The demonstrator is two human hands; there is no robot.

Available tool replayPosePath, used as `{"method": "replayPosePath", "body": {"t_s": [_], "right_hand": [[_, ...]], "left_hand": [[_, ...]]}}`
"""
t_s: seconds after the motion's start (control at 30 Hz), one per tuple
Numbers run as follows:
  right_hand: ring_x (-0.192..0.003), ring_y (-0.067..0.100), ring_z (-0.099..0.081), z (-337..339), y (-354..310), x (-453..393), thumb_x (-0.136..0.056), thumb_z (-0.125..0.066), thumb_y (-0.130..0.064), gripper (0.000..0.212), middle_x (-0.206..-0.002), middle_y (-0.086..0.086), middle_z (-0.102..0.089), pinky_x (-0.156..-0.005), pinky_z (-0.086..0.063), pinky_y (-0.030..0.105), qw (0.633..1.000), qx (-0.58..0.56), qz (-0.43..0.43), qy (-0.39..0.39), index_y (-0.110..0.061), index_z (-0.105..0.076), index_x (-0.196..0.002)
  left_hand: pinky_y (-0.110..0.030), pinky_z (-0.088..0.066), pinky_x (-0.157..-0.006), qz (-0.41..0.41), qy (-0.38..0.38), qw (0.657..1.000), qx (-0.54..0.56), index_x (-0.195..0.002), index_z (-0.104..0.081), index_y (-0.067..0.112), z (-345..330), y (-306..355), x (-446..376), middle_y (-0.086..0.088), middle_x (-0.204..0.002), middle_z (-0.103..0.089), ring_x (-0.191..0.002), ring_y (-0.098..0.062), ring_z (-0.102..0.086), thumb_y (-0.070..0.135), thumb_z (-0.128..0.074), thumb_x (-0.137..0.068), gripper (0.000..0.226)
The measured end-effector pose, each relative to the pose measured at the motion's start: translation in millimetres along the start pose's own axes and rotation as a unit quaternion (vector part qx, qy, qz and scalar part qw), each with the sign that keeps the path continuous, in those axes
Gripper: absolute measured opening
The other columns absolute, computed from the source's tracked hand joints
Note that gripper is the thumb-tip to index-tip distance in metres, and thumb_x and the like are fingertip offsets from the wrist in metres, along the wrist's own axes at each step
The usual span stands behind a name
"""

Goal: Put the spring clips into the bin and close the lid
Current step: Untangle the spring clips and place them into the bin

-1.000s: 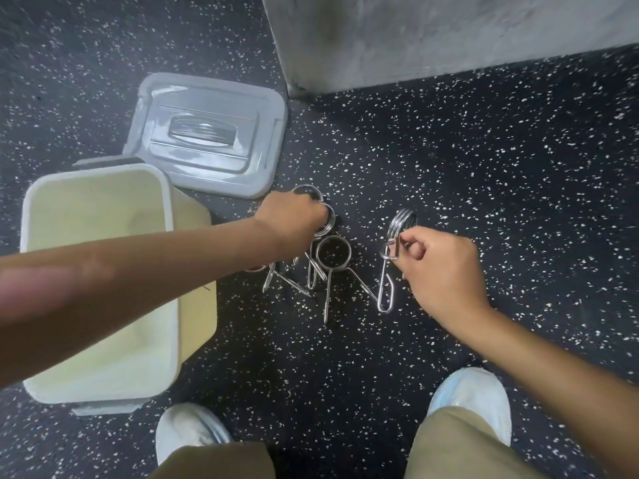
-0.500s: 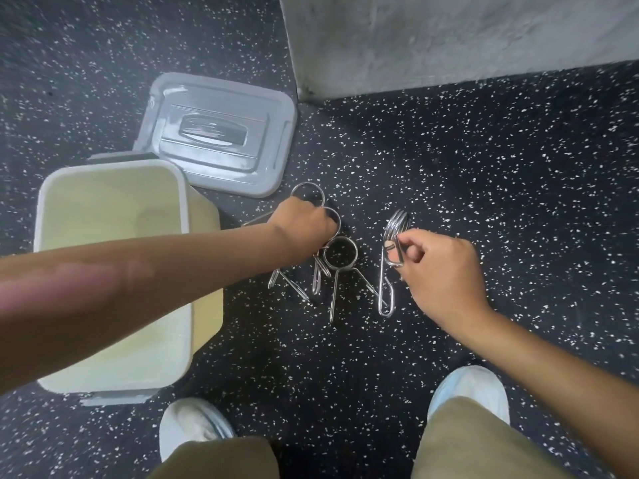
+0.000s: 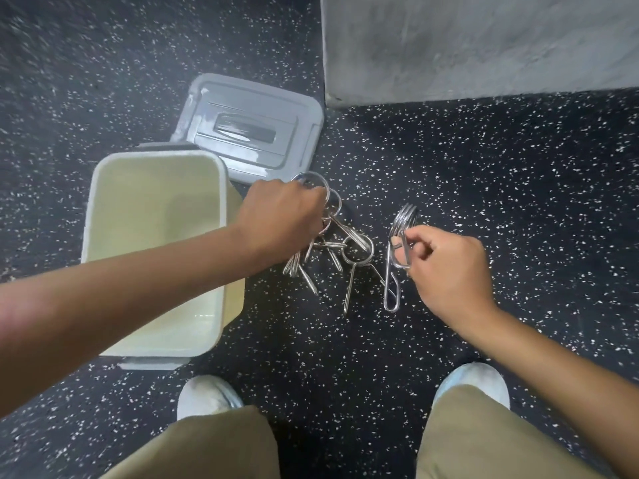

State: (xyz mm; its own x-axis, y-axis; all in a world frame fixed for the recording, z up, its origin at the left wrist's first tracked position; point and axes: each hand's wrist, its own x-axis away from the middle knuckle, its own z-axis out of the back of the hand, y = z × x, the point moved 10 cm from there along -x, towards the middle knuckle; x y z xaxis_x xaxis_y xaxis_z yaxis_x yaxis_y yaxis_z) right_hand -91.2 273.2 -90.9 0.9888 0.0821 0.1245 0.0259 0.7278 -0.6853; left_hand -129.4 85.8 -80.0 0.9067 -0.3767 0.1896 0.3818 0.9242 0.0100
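Several shiny steel spring clips (image 3: 358, 252) lie in a tangle on the dark speckled floor between my hands. My left hand (image 3: 280, 216) is closed over the left part of that pile, with two wire rings poking out past the knuckles. My right hand (image 3: 446, 267) pinches the handles of a separate spring clip (image 3: 397, 257), whose coil stands up by the fingertips. The cream bin (image 3: 155, 337) stands with no lid on the left, under my left forearm. Its grey lid (image 3: 249, 129) lies flat on the floor just behind it.
A grey concrete block (image 3: 484, 43) rises at the back right, its corner close to the lid. My two white shoes (image 3: 207, 395) and khaki-clad knees fill the bottom of the view. Dark speckled floor (image 3: 518, 188) stretches to the right.
My left hand has closed more tightly over the left clips and dragged them a little. My right hand has lifted its clip slightly. The view has shifted, so bin and lid sit further right.
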Motion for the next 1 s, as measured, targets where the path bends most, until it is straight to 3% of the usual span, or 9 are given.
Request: {"method": "replayPosePath", "body": {"t_s": [0.1, 0.2, 0.27, 0.4, 0.57, 0.67, 0.8, 0.9, 1.0], "right_hand": [[-0.043, 0.028, -0.057, 3, -18, 5, -0.088, -0.053, -0.025, 0.031, -0.052, 0.007, -0.064, -0.045, -0.048, 0.034, 0.999, 0.011, 0.029, 0.011, -0.006, -0.074, -0.077], [-0.047, 0.032, -0.063, 6, -41, 5, -0.083, -0.046, -0.027, 0.036, -0.059, 0.013, -0.07, -0.047, -0.055, 0.042, 0.999, 0.011, 0.047, 0.021, -0.006, -0.074, -0.079], [-0.051, 0.029, -0.066, 6, -56, 3, -0.087, -0.055, -0.018, 0.024, -0.062, 0.009, -0.072, -0.05, -0.056, 0.038, 0.998, 0.028, 0.054, 0.01, -0.008, -0.078, -0.086], [-0.054, 0.024, -0.067, 9, -82, -5, -0.087, -0.063, -0.013, 0.018, -0.062, 0.002, -0.071, -0.049, -0.055, 0.036, 0.997, 0.023, 0.067, -0.018, -0.013, -0.08, -0.094], [-0.053, 0.008, -0.052, 5, -102, -19, -0.09, -0.073, -0.021, 0.006, -0.059, -0.008, -0.062, -0.046, -0.038, 0.016, 0.996, 0.006, 0.079, -0.043, -0.018, -0.079, -0.09], [-0.058, 0.011, -0.055, 2, -125, -18, -0.088, -0.073, -0.027, 0.003, -0.057, -0.003, -0.063, -0.045, -0.041, 0.022, 0.993, -0.02, 0.101, -0.062, -0.028, -0.075, -0.086], [-0.051, 0.021, -0.056, -12, -143, -19, -0.088, -0.072, -0.028, 0.01, -0.058, -0.006, -0.064, -0.048, -0.049, 0.034, 0.987, 0.007, 0.136, -0.084, -0.032, -0.072, -0.08], [-0.062, 0.016, -0.057, -25, -147, -23, -0.089, -0.072, -0.029, 0.011, -0.072, -0.01, -0.066, -0.049, -0.04, 0.023, 0.983, 0.04, 0.153, -0.097, -0.023, -0.076, -0.08], [-0.051, 0.014, -0.057, -39, -157, -24, -0.09, -0.073, -0.024, 0.011, -0.057, -0.008, -0.063, -0.051, -0.047, 0.031, 0.972, 0.073, 0.187, -0.12, -0.02, -0.077, -0.08]], "left_hand": [[-0.027, -0.029, -0.047, 0.041, 0.015, 0.999, 0.026, -0.083, -0.054, 0.015, 18, -18, 26, 0.003, -0.057, -0.04, -0.051, -0.028, -0.049, 0.028, -0.053, -0.095, 0.017], [-0.028, -0.027, -0.045, 0.09, 0.017, 0.995, 0.047, -0.08, -0.057, 0.014, 31, -35, 52, 0.004, -0.056, -0.044, -0.051, -0.026, -0.047, 0.028, -0.055, -0.091, 0.018], [-0.029, -0.034, -0.046, 0.122, 0.024, 0.99, 0.06, -0.081, -0.06, 0.014, 39, -46, 70, 0.005, -0.054, -0.039, -0.051, -0.024, -0.047, 0.029, -0.055, -0.091, 0.018], [-0.031, -0.042, -0.049, 0.187, 0.031, 0.978, 0.086, -0.086, -0.059, 0.017, 42, -75, 114, 0.0, -0.067, -0.062, -0.058, -0.027, -0.058, 0.035, -0.053, -0.092, 0.02], [-0.028, -0.021, -0.044, 0.278, 0.032, 0.953, 0.113, -0.08, -0.052, 0.023, 27, -119, 168, 0.007, -0.056, -0.042, -0.057, -0.026, -0.048, 0.035, -0.057, -0.092, 0.018], [-0.028, -0.022, -0.045, 0.344, 0.022, 0.93, 0.129, -0.077, -0.049, 0.023, 2, -148, 195, 0.008, -0.055, -0.039, -0.059, -0.026, -0.045, 0.031, -0.057, -0.092, 0.019], [-0.031, -0.036, -0.054, 0.396, -0.045, 0.909, 0.118, -0.082, -0.059, 0.014, -47, -175, 210, -0.003, -0.071, -0.06, -0.066, -0.03, -0.055, 0.027, -0.053, -0.092, 0.017], [-0.033, -0.046, -0.057, 0.394, -0.11, 0.906, 0.109, -0.077, -0.057, 0.01, -83, -180, 207, -0.008, -0.068, -0.057, -0.063, -0.032, -0.056, 0.023, -0.051, -0.089, 0.019], [-0.032, -0.043, -0.054, 0.364, -0.169, 0.911, 0.092, -0.078, -0.054, 0.009, -112, -177, 197, -0.007, -0.067, -0.052, -0.063, -0.03, -0.055, 0.017, -0.048, -0.089, 0.015]]}}
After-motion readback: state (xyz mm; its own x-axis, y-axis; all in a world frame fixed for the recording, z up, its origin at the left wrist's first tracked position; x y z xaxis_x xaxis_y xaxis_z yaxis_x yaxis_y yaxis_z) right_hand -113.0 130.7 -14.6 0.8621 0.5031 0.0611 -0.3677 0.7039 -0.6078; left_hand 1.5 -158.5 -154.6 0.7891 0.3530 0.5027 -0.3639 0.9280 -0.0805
